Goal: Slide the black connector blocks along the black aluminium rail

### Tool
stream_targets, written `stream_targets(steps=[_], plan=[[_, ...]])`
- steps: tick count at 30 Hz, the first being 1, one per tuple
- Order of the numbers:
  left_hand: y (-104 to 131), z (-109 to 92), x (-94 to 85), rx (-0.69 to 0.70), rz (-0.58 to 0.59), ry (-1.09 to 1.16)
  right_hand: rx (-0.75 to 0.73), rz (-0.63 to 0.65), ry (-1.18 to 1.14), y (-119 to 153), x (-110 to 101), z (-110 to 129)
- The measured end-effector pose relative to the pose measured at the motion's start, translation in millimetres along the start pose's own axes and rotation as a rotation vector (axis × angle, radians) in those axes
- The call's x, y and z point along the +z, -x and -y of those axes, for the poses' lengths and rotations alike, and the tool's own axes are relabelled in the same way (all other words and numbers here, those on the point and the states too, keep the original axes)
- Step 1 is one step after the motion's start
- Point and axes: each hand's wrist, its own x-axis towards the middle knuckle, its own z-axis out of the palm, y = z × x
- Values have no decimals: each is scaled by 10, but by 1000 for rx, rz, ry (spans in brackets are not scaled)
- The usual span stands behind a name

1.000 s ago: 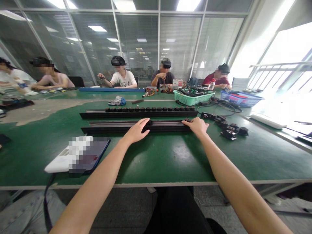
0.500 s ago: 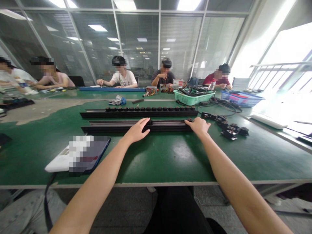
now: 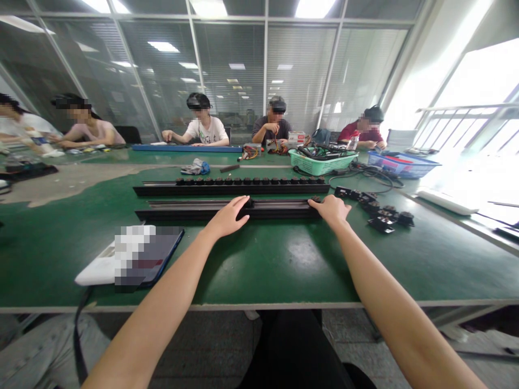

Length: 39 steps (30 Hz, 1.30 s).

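Note:
A long black rail (image 3: 279,212) lies across the green table in front of me. My left hand (image 3: 232,216) is on its middle, with thumb and fingers around a small black block (image 3: 250,203) in the channel. At the rail's right end, my right hand (image 3: 331,209) is closed on another dark piece, mostly hidden by the fingers. Behind, a second black rail (image 3: 231,189) carries a row of several dark modules (image 3: 243,181). Loose black modules (image 3: 381,222) lie to the right of my right hand.
A white device (image 3: 101,265) and a dark tablet-like item (image 3: 164,251) lie front left. Farther back are a green basket (image 3: 324,162) with cables, a blue basket (image 3: 401,165), a grey-blue cloth (image 3: 195,167) and a white bar (image 3: 446,202). Several people sit across the table.

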Motion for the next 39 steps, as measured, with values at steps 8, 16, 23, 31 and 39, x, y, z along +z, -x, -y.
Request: stream_targets(steps=[8,16,23,31,39], plan=[[5,-22,-13,-5,2,6,2,15,13,27,-33,14],[1,-3,-5,-1,12,-9,-103,-20,16,68,-51,40],[-6,33,23,21,-10,-9,-99,-19,36,54,-39,39],[-1,23,15,12,-1,-8,-90,-24,50,32,-29,12],[0,17,13,7,1,-11,-58,-39,38,3,-34,-36]])
